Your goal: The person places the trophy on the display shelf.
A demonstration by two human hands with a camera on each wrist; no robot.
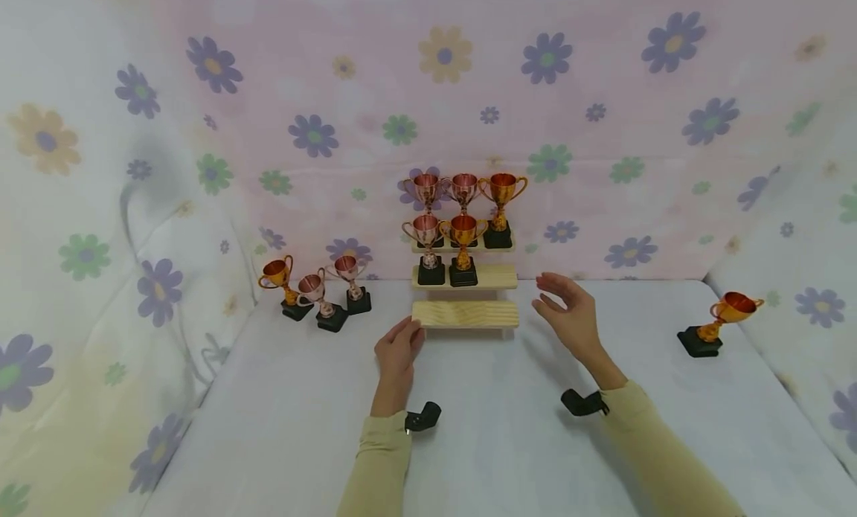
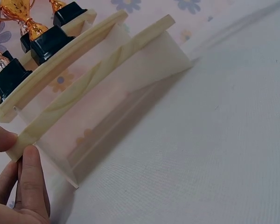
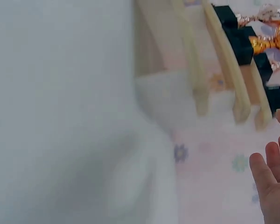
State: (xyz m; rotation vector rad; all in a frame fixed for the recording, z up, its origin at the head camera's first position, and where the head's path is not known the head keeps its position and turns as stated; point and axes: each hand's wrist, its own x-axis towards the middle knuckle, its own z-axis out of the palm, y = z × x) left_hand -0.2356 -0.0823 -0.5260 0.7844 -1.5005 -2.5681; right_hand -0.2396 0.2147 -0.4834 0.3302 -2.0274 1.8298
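Note:
A three-tier display stand has pale wooden boards on clear side panels. My left hand pinches the left end of its lowest board, thumb above and fingers beneath in the left wrist view. My right hand is apart from the stand's right side, fingers loosely bent around nothing. On the middle board stand a rose-gold trophy cup and a gold trophy cup, both on black bases. The top board carries two rose-gold cups and, at its right end, a gold cup.
Left of the stand, a gold cup and two rose-gold cups, one nearer and one farther, stand on the white table. Another gold cup stands far right. Flower-patterned cloth hangs behind and at both sides.

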